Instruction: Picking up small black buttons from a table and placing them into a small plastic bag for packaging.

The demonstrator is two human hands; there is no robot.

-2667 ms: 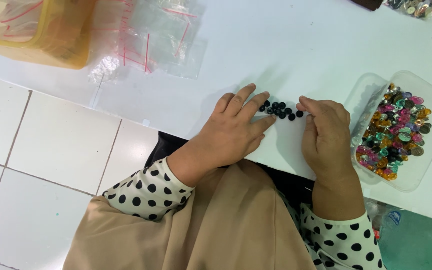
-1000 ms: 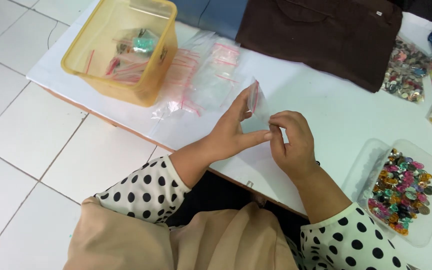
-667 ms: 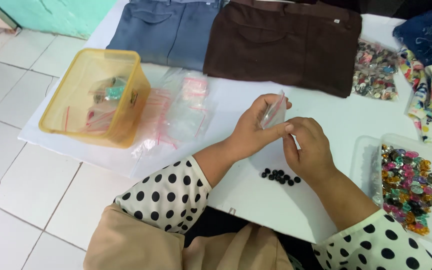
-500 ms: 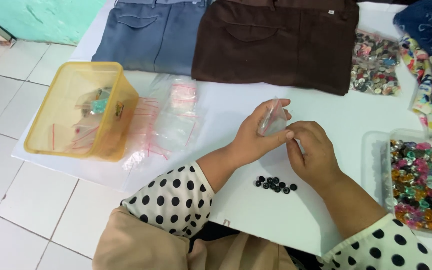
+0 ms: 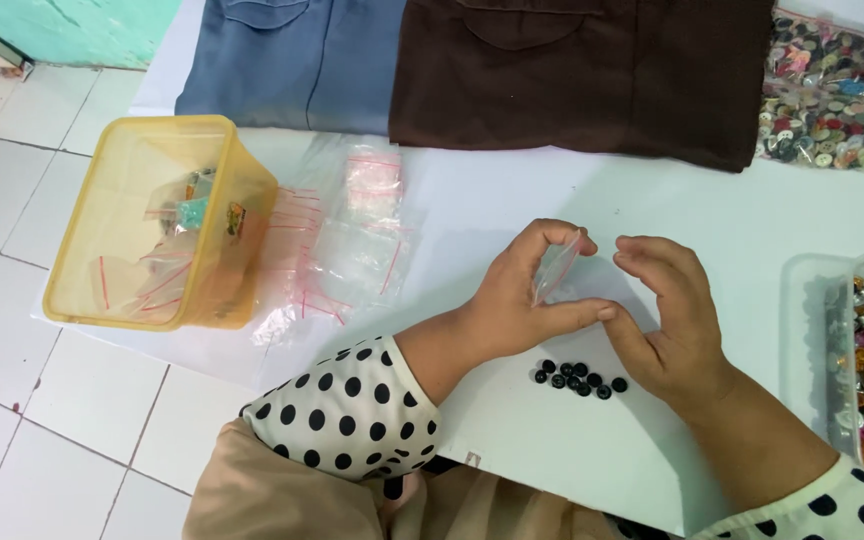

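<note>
A white table (image 5: 512, 190) fills most of the view, its near-left edge running diagonally over a pale tiled floor (image 5: 22, 420). Across the far side lie folded brown trousers (image 5: 582, 70) and, to their left, blue trousers (image 5: 292, 55). A yellow plastic tub (image 5: 242, 210) sits on the table's left corner, part of it past the edge, with a loose spread of clear zip bags (image 5: 352, 240) just beside it. At the far right is a bag of mixed buttons (image 5: 817, 95), and nearer, a clear tray of coloured buttons (image 5: 802, 320) cut off by the frame.

The left hand (image 5: 517, 300) pinches a small clear bag (image 5: 555, 268) between thumb and fingertips, holding it upright just above the table; it looks empty, though its transparency makes that hard to confirm. The right hand (image 5: 667, 315) is half open with curled fingers, holding nothing, close beside the bag but apart from it. A short cluster of black buttons (image 5: 577, 378) lies on the table just below both hands.

Half a second ago the right hand pinched the bag's edge together with the left; it has since let go, and both hands have dropped lower toward the buttons.

Bare table surrounds the hands on the far side and between them and the tray.
</note>
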